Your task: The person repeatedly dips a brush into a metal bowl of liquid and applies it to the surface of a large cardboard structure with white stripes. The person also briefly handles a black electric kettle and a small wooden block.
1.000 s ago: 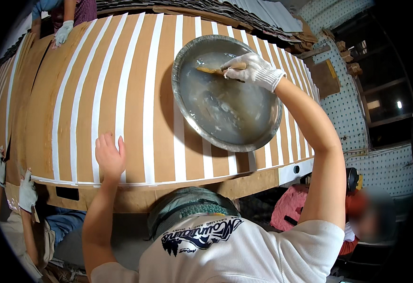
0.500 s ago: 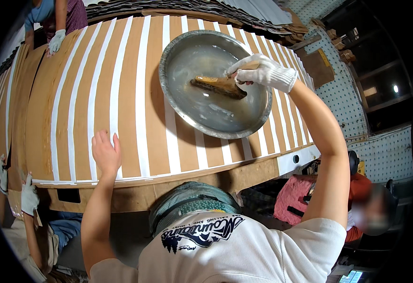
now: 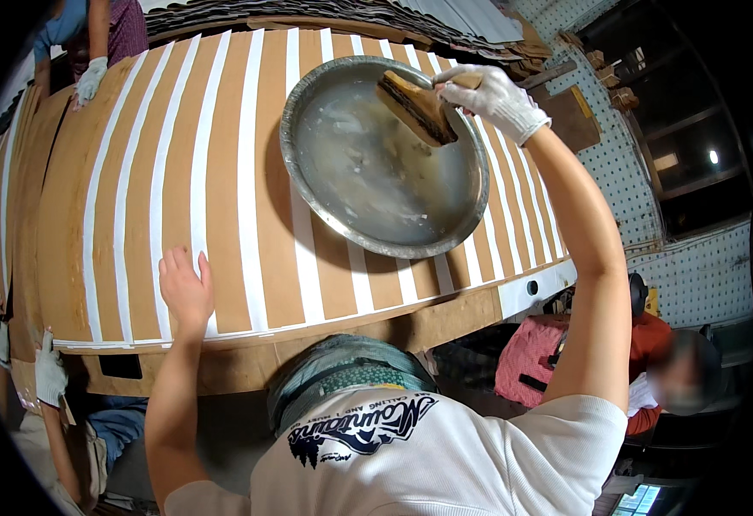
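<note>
In a white knit glove, my right hand [image 3: 490,96] is closed around the handle of a wide brush [image 3: 418,107] with a wooden body and a dark bristle edge. The brush hangs tilted over the far right part of a round metal basin [image 3: 297,182]. Cloudy greyish liquid [image 3: 359,172] with pale flecks lies in the basin. My bare left hand [image 3: 185,288] rests with its fingers spread on the brown sheets [image 3: 226,189] near the table's front edge. White strips [image 3: 249,172] divide these sheets at even spacing, and the basin stands on top of them.
At the far left a co-worker's gloved hand [image 3: 92,82] touches the sheets. Another person's gloved hand [image 3: 50,374] is at the near left corner. Dark stacked sheets [image 3: 308,21] line the back. A person in red [image 3: 652,344] sits at the right by a pink cloth [image 3: 531,359].
My right hand has lifted the brush out of the liquid and moved it toward the basin's far right rim, turning it. My left hand stays on the sheets.
</note>
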